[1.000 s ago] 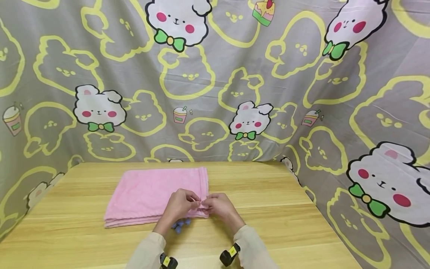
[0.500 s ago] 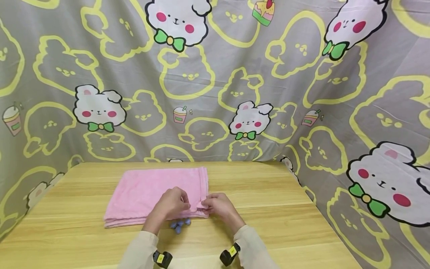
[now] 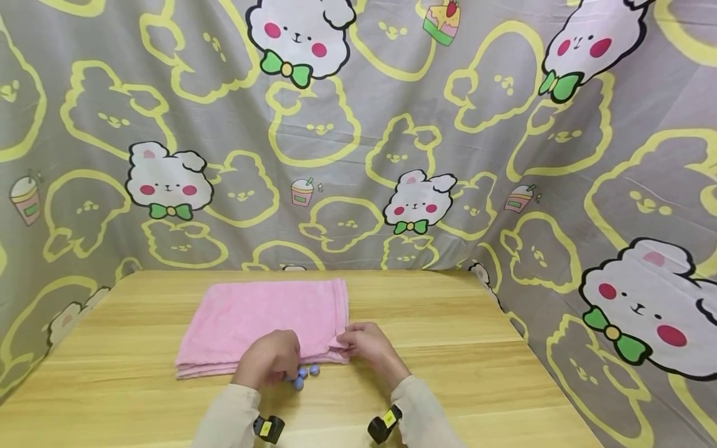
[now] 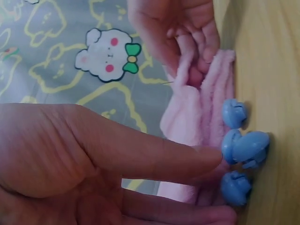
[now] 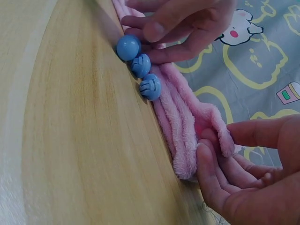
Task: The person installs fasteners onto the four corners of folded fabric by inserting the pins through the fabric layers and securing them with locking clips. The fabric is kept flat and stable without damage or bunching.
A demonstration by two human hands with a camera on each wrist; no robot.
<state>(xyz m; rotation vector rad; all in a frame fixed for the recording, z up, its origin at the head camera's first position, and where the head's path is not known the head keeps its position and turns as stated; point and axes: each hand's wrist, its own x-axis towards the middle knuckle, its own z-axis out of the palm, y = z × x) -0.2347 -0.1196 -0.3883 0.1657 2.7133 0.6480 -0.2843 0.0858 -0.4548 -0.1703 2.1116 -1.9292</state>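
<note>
A folded pink plush towel (image 3: 257, 314) lies on the wooden table. My right hand (image 3: 371, 347) pinches its near right corner; in the right wrist view the thumb and fingers grip the lifted fleece edge (image 5: 225, 136). A thin pin-like line sticks out beside that edge in the left wrist view. Several small blue mushroom-shaped plastic clips (image 3: 303, 373) sit along the towel's near edge. Over them is my left hand (image 3: 271, 359), thumb and fingers extended downward. Its thumb tip (image 4: 208, 159) is right at one blue clip (image 4: 251, 145), with no clip enclosed between the fingers.
The wooden table (image 3: 476, 373) extends to both sides of the towel. A grey curtain (image 3: 347, 137) with cartoon prints hangs behind it and along the sides. A black wrist camera (image 3: 269, 429) is strapped on each sleeve.
My left hand has let go of the towel corner and moved left and toward me, down to the blue clips. My right hand keeps pinching the corner in the same place.
</note>
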